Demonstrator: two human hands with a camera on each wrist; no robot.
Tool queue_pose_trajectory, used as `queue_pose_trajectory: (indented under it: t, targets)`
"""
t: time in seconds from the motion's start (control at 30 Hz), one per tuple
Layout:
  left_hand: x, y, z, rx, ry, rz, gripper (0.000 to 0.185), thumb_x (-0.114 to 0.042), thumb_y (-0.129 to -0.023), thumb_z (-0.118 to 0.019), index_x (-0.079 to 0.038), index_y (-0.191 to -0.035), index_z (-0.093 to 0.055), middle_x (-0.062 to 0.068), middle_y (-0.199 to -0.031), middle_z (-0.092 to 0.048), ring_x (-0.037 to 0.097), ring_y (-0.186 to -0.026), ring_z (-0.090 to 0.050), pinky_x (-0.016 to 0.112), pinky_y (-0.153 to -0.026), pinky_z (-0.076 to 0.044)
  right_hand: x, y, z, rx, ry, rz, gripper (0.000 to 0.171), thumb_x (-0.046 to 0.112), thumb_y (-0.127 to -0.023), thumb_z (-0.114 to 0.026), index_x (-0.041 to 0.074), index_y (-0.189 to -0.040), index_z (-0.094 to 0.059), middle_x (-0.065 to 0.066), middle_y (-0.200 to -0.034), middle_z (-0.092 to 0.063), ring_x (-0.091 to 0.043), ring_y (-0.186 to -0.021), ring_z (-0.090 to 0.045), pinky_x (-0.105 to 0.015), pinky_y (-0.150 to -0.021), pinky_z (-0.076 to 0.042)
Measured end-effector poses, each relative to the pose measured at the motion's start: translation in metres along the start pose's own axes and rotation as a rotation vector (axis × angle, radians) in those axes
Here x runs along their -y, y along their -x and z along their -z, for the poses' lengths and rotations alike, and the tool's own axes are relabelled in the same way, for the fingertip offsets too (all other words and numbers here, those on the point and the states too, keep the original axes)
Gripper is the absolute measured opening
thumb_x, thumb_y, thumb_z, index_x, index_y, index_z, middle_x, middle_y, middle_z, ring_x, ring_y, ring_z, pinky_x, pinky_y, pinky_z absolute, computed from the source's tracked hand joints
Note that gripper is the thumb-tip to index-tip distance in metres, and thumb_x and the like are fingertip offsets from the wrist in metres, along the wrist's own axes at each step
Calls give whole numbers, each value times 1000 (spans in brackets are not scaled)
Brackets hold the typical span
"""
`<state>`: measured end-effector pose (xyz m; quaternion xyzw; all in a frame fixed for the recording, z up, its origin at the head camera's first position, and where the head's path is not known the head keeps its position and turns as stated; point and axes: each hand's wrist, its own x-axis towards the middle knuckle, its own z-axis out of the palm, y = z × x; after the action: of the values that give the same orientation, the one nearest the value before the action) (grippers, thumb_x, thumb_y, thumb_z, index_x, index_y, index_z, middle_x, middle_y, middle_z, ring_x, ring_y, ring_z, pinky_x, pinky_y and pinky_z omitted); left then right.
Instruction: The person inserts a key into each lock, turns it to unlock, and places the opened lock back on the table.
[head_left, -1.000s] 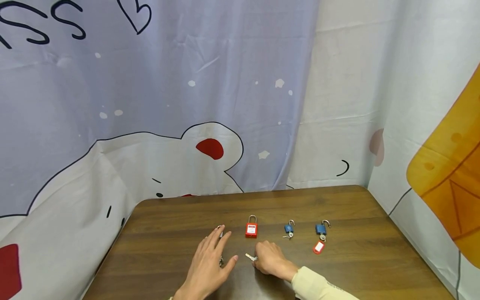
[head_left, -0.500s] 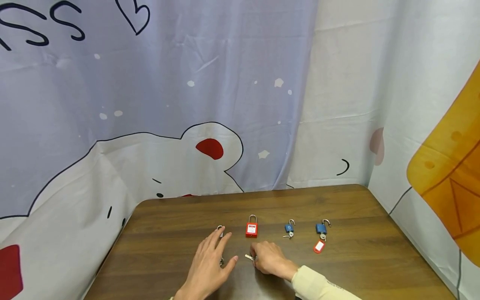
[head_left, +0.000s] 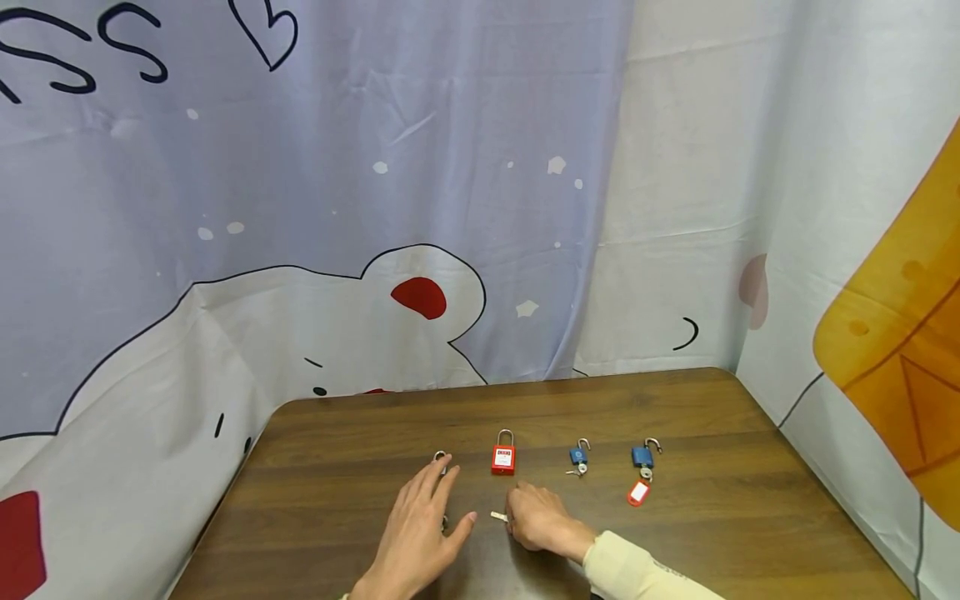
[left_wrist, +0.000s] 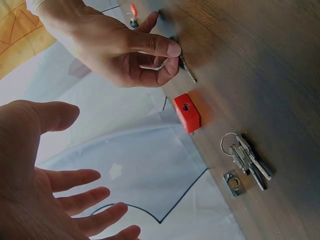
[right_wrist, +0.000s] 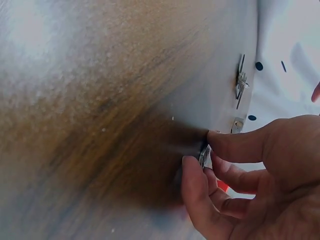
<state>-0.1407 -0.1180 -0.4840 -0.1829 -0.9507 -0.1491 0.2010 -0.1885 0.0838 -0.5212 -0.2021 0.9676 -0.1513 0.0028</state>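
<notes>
My right hand (head_left: pixel 538 517) pinches a silver key (left_wrist: pixel 188 69) between thumb and fingers, close over the tabletop. Its blade (head_left: pixel 498 517) sticks out to the left in the head view. My left hand (head_left: pixel 412 529) hovers palm down with fingers spread, holding nothing. Partly hidden beneath it in the head view are a ring of several keys (left_wrist: pixel 245 157) and a small silver padlock (left_wrist: pixel 233 183), both plain in the left wrist view. Just beyond the two hands lies a red padlock (head_left: pixel 503 460) with a white label, its keyhole (left_wrist: pixel 186 107) facing me.
Farther right on the wooden table (head_left: pixel 720 533) lie two blue padlocks with raised shackles. The smaller one (head_left: pixel 577 457) has keys at its base; the larger (head_left: pixel 642 457) has a red tag (head_left: pixel 638 493) attached. A printed curtain (head_left: pixel 300 167) hangs behind the table's back edge.
The key in my right hand has turned slightly, its blade now lying more level in the head view. My left hand and the padlocks stay where they were.
</notes>
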Motion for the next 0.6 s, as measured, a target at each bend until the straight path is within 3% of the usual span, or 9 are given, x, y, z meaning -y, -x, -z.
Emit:
queue_pose_trajectory:
  t: [0.17, 0.6]
  targets:
    - [0, 0, 0, 28, 12, 11, 63, -47, -86, -70, -13, -137, -54, 9, -148, -47, 31, -134, -47, 53, -105, -44, -1, -1, 1, 1, -15, 8, 19, 11, -71, -77, 17, -76, -61, 2, -73, -54, -17, -63, -52, -35, -53, -43]
    - [0, 1, -2, 28, 22, 15, 63, -45, -86, -71, -7, -134, -57, 9, -147, -48, 32, -133, -48, 53, -104, -44, 0, 1, -1, -2, -25, 46, 21, 2, -65, -71, 20, -64, -59, 5, -71, -49, -14, -58, -47, -29, -49, -39]
